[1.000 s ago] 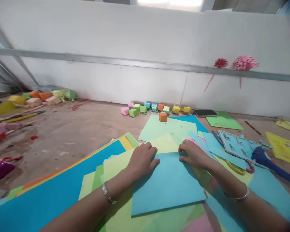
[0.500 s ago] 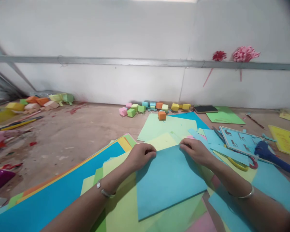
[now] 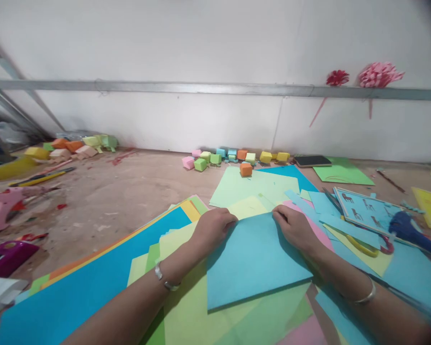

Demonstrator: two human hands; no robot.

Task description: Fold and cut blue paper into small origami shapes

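Observation:
A light blue sheet of paper lies tilted in front of me, its far edge pinched at both corners. My left hand is closed on the far left corner, thumb and fingers together. On the far right corner my right hand is closed in the same way. Beneath the sheet, pale green paper is spread out. Darker blue paper stretches off to the left, over orange and yellow sheets.
Small paper cubes stand along the wall. Scissors lie among blue scraps on the right, near a printed animal sheet and a dark blue-handled tool. To the left are a pink glue gun and a yellow cutter.
The view has shifted slightly left, so the surroundings sit further right. Both hands still hold the blue sheet's far edge, and its near edge appears a little higher.

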